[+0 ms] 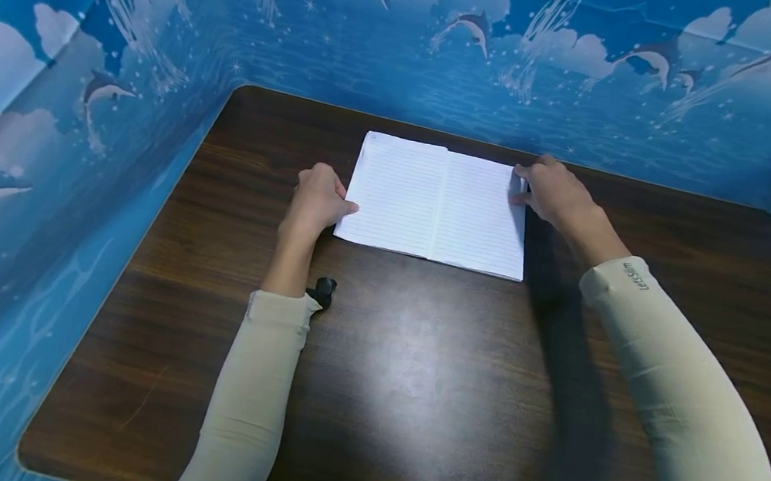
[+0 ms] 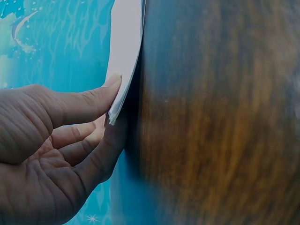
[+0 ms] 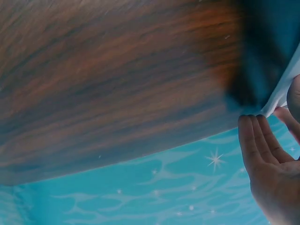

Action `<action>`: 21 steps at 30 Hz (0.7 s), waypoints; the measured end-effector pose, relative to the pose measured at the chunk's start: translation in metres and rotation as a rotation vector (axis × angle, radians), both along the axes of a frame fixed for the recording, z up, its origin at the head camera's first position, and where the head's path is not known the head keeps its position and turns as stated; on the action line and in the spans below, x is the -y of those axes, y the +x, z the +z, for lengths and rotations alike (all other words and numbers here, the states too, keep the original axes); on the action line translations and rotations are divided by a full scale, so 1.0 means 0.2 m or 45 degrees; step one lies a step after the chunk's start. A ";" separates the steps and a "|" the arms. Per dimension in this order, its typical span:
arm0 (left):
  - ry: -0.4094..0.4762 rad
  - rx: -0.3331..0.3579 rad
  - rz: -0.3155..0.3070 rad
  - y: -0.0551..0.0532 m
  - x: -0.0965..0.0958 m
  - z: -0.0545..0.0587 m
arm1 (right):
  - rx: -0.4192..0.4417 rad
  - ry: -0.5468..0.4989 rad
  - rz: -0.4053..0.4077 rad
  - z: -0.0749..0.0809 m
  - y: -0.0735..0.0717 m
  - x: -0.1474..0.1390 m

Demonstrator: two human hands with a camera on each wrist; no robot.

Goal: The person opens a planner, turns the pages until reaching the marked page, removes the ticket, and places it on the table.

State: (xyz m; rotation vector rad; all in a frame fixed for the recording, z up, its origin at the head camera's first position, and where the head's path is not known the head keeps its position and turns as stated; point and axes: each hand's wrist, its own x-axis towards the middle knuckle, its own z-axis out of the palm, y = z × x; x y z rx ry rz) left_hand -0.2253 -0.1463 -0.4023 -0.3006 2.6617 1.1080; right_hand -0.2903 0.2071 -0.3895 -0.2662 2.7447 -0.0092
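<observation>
An open notebook [image 1: 397, 191] with blank lined pages lies on the table's far half, its spine running away from me. At its left edge my left hand [image 1: 314, 201] pinches the pages. The left wrist view shows the thumb [image 2: 101, 99] on top of the notebook's corner [image 2: 125, 51] and the fingers curled beneath. My right hand [image 1: 557, 193] grips the right edge near the far corner. In the right wrist view, several fingers [image 3: 257, 140] reach behind the white page edge [image 3: 280, 91], and the thumb side is partly cut off by the frame.
Dark wood-grain table [image 1: 412, 398] with rounded corners spreads under both arms. A blue curtain [image 1: 375, 61] printed with dolphins stands along its back and left sides. A small black device [image 1: 325, 292] sticks out at the left wrist. Pale sleeves [image 1: 245, 397] cover both forearms.
</observation>
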 end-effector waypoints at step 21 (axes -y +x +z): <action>0.002 0.012 -0.001 0.00 0.01 0.00 | 0.018 -0.110 -0.070 -0.02 0.00 -0.01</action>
